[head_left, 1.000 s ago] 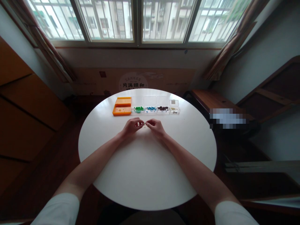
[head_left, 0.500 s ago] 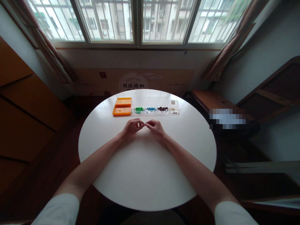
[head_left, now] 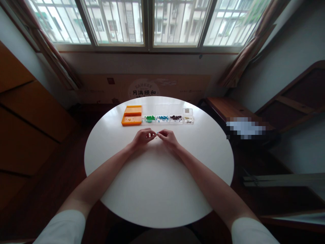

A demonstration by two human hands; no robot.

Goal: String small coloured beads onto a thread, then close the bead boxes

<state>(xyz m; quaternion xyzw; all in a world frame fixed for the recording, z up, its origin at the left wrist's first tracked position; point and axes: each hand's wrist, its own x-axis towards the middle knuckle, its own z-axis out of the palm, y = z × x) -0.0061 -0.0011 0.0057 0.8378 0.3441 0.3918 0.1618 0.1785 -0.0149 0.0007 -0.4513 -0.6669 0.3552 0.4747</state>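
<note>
My left hand (head_left: 143, 137) and my right hand (head_left: 167, 137) meet fingertip to fingertip over the middle of the white round table (head_left: 157, 183). Both are closed in a pinch. A tiny bluish piece shows at the right fingertips; its kind is too small to make out. Whatever the left fingers hold is hidden. Just beyond the hands stands an open orange box (head_left: 131, 123) with a few small orange bits inside. Beside it, open clear boxes hold green pieces (head_left: 150, 118), blue pieces (head_left: 163, 118), dark pieces (head_left: 176, 118) and pale pieces (head_left: 188, 118).
A tiny speck (head_left: 156, 138) lies on the table below my fingertips. A wooden bench (head_left: 225, 106) with a blurred item on it stands off to the right. An orange-brown cabinet (head_left: 27, 115) is at the left, and a barred window (head_left: 149, 25) is ahead.
Both hands keep nearly the same place with fingertips together. A bluish bit now shows at the right fingertips. The whole view has shifted very slightly.
</note>
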